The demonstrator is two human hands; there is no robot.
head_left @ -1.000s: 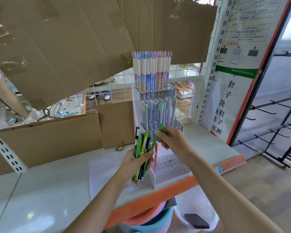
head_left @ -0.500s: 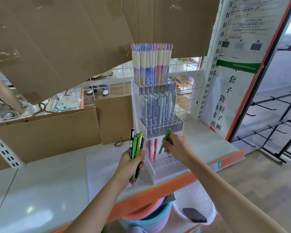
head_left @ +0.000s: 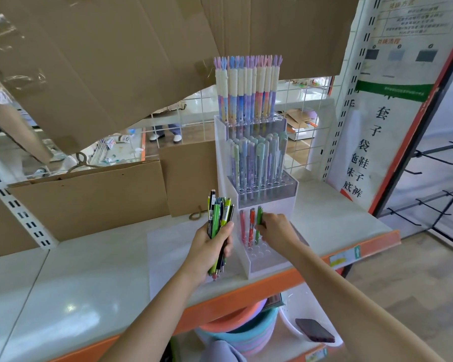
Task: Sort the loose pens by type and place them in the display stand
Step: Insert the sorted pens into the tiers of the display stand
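While 0.5 s ago the green pen (head_left: 259,224) was tilted above the holes, it's now upright in the bottom tier of the display stand (head_left: 268,259), just right of 2 red pens (head_left: 247,227). Right hand (head_left: 277,229) pinches its barrel w/ fingertips. Left hand (head_left: 211,246) grips a bundle of loose pens (head_left: 219,220), mostly green/yellow-green w/ some black, just left of the stand. Upper tiers hold pastel capped pens (head_left: 256,163); stand sits on white shelf (head_left: 89,270) w/ orange near edge
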